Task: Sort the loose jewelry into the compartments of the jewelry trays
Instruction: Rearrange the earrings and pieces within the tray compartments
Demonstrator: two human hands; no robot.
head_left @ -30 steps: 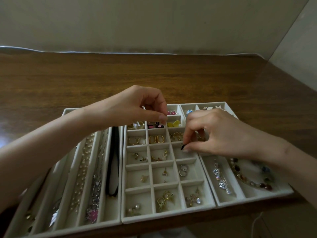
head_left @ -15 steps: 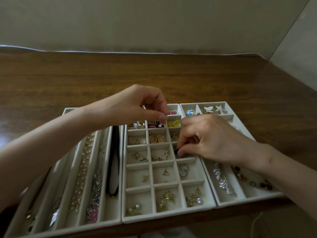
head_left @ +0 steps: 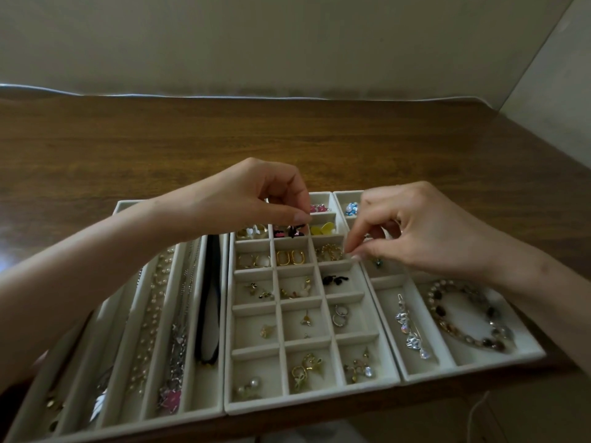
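1. Under the left forearm, the long-slot tray (head_left: 192, 414) is already filled: a pearl chain (head_left: 153, 302) and a black cord necklace (head_left: 211, 257) are laid lengthwise.
2. The left hand (head_left: 249, 199) is held curled, thumb pressed to forefinger; whether anything is pinched cannot be told.
3. Between the hands lies the grid tray (head_left: 311, 397), with most cells occupied. Black earrings (head_left: 334, 279) lie in the cell just below the right fingertips.
4. The right hand (head_left: 425, 235) is curled, thumb and forefinger tips drawn together, with nothing seen between them.
5. Under the right wrist, a beaded bracelet (head_left: 467, 318) is lodged in the right tray (head_left: 479, 366).
6. All jewelry in view is already compartmented; sorting is judged nearly finished.
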